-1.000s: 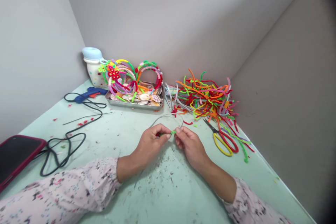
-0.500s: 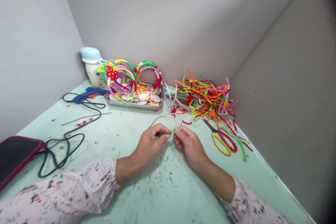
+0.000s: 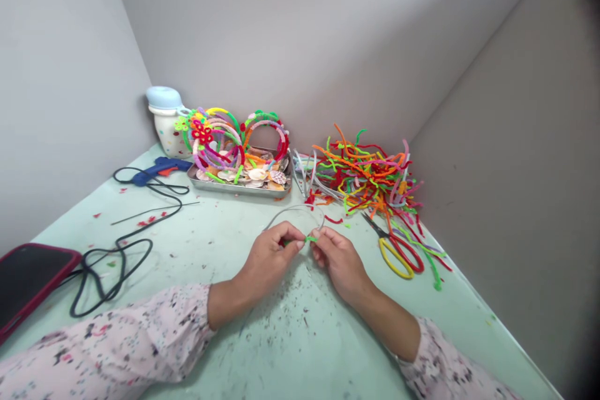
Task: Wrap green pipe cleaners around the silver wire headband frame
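Between my hands runs a short bit of green pipe cleaner [image 3: 309, 239]. My left hand [image 3: 276, 250] pinches it from one side, thumb against the fingers. On the other side my right hand [image 3: 336, 256] has its fingertips closed on the pipe cleaner's end. A thin grey headband [image 3: 300, 206] arches just behind my fingers; its lower part is hidden by the hands. Something dark red shows a little under my left fingers, too small to name.
A metal tray [image 3: 239, 189] carries shells and colourful wrapped headbands. Right of it lies a heap of pipe cleaners [image 3: 365, 169], with scissors [image 3: 396, 250] in front. On the left are a blue glue gun [image 3: 162, 169], a black cord [image 3: 119, 244], a phone [image 3: 32, 275] and a lidded cup [image 3: 169, 128].
Hardly anything differs: the right fingertips have shifted slightly on the green pipe cleaner, and the whole view has moved a touch. Both hands keep their pinch.
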Tool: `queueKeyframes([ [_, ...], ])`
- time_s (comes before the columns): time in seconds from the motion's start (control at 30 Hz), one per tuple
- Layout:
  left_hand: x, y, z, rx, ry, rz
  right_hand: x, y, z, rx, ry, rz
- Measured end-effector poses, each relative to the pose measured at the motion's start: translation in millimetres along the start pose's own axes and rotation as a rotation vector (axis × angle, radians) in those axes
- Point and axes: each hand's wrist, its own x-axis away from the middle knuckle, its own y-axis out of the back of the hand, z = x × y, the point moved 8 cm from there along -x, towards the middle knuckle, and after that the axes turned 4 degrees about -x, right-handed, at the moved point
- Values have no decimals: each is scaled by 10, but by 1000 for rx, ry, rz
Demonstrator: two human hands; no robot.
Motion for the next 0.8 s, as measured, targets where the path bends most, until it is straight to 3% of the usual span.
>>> queueKeyframes([
  [0.4, 1, -19, -50, -70, -63, 23, -4, 10, -11, -61, 1, -3],
  [0.67, 65, 3, -208, -389, -257, -38, -3, -7, 16, -93, -6, 37],
  [0.8, 81, -3, -258, -474, -290, -40, 5, -27, 45, -62, -8, 65],
])
